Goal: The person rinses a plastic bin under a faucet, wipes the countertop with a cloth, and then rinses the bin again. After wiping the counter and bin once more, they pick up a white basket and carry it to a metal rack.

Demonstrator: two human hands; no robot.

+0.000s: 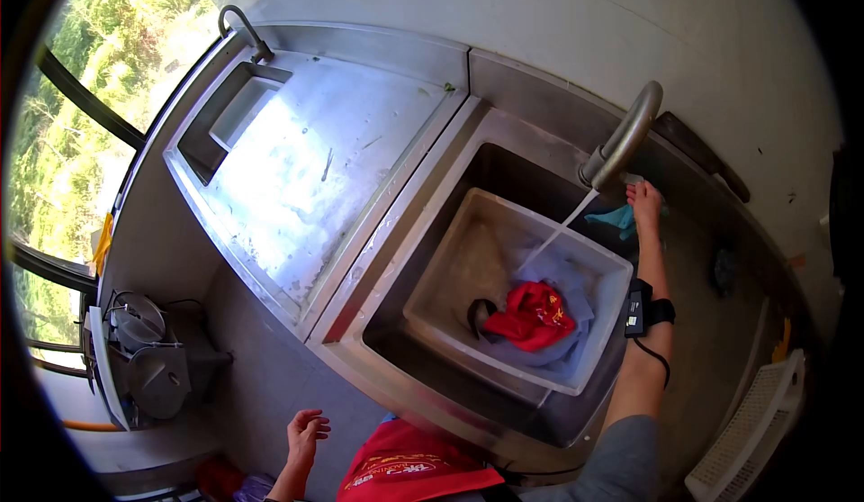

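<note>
My right hand [643, 203] reaches over the sink's back right and pinches the small lever of the faucet [630, 133]. A stream of water runs from the spout into a white plastic basin [605, 317] inside the steel sink [396, 344]. Red cloth [531, 317] with yellow print lies bunched in the basin's water, on top of greyish-blue fabric [578, 279]. A dark strap-like loop shows beside the red cloth. My left hand [308, 434] hangs low at the left, away from the sink, holding nothing, its fingers loosely bent and apart.
Left of the sink is a wet steel counter [306, 169] with a second basin and faucet [245, 29]. A turquoise cloth [616, 221] lies by my right hand. A white plastic crate [751, 425] leans at lower right; a metal machine [157, 358] stands at left below windows.
</note>
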